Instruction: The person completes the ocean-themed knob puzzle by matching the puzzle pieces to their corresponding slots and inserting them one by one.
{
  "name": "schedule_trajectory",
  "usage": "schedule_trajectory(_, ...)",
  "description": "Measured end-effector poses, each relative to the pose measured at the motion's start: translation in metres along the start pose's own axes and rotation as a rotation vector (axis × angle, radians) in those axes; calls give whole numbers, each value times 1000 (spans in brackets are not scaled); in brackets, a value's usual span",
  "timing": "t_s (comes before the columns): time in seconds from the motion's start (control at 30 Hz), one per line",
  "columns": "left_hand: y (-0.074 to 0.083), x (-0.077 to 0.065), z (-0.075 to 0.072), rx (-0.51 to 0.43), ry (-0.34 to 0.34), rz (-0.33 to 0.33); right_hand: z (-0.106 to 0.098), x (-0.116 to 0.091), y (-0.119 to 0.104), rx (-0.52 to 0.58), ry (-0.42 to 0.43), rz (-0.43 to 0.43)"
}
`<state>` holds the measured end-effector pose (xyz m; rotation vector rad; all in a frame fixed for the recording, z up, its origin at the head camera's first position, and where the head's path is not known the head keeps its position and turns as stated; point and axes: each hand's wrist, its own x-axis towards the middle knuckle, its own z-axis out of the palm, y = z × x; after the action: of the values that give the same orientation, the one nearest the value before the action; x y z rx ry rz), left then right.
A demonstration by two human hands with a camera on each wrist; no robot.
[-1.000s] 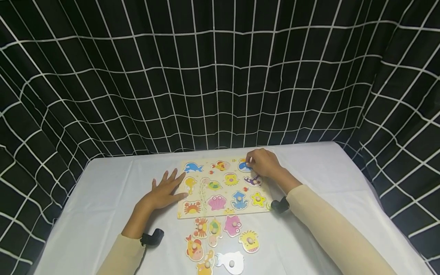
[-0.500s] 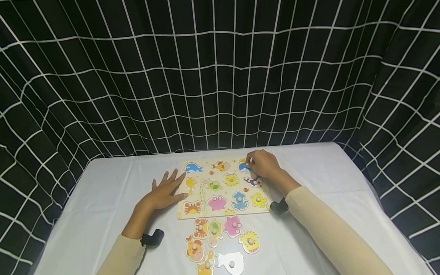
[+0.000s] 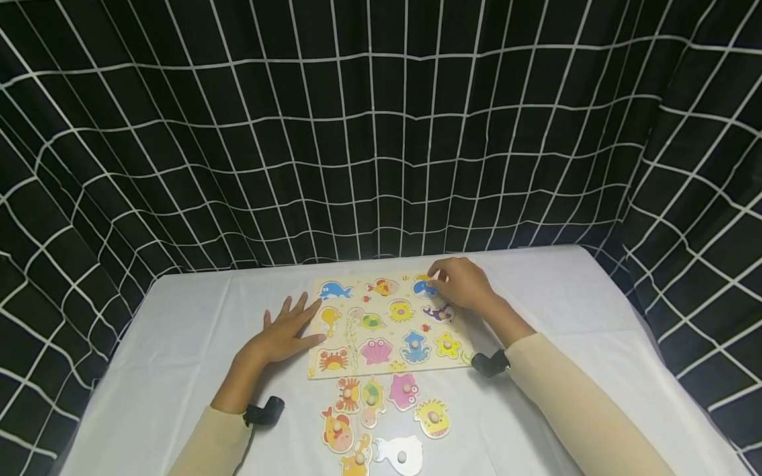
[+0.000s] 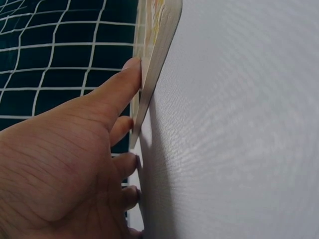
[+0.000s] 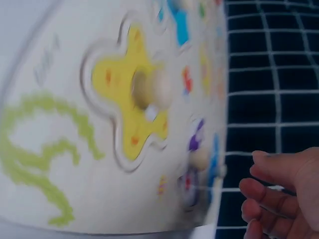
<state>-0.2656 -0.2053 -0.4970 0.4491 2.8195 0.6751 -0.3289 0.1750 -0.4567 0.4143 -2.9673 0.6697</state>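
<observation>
Right hand [image 3: 463, 285] shifted rightward | puzzle board [image 3: 396, 336] | long axis left-right

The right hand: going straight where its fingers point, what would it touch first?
Probably the nearest blue shape on the puzzle board, though depth beneath the right hand is unclear.

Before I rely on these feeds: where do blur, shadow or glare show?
Right wrist: star and board are blurred; head: one fish-shaped piece looks plain white, possibly from glare; left wrist: a shadow darkens the cloth beside the left hand.
</observation>
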Motion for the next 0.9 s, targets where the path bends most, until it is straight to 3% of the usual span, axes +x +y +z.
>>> schedule_trajectory(0.5, -7, -3, 2, -22, -2, -5, -21, -84, -45, 92, 65, -180)
schedule_trajectory(0.67, -6, -2, 1, -14, -8, -3, -23, -106, -51, 106, 17, -216)
schedule_trajectory(0.9, -4, 3, 2, -23, -13, -3, -20, -122, -47, 172, -56, -275)
